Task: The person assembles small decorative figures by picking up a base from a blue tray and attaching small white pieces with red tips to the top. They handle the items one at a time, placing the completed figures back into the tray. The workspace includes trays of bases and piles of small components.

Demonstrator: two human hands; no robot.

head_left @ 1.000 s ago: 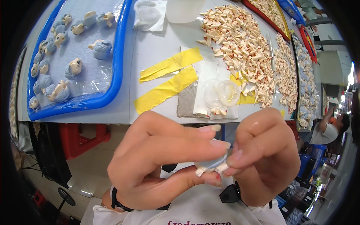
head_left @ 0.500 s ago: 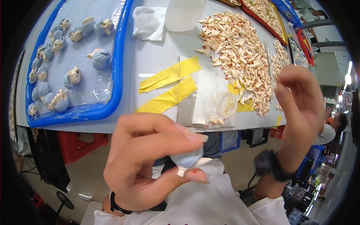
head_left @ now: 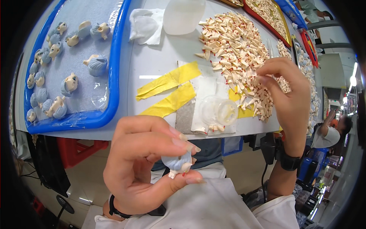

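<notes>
Close to the lower middle, my left hand (head_left: 139,164) pinches a small doll head (head_left: 176,163) with pale blue moulded hair between thumb and fingers. A cream peg sticks out of its lower end, and a small cream point with a red spot shows beside it. Part of the head is hidden behind my fingers. My right hand (head_left: 288,86) is over the right side of a big pile of small cream pointed pieces (head_left: 232,45) with red ends. Its thumb and forefinger come together there; whatever is between them is too small to make out.
At the left stands a blue tray (head_left: 113,87) with several blue-haired doll heads. Yellow tape strips (head_left: 167,82) lie mid-table beside a clear round plastic cup (head_left: 225,112). Behind are a white cloth (head_left: 145,28) and a translucent container (head_left: 184,17). A red tray (head_left: 263,17) holds more pieces.
My right hand has moved left and away from me, to the pile, its thumb and forefinger now together. My left hand has shifted slightly left and turned the doll head.
</notes>
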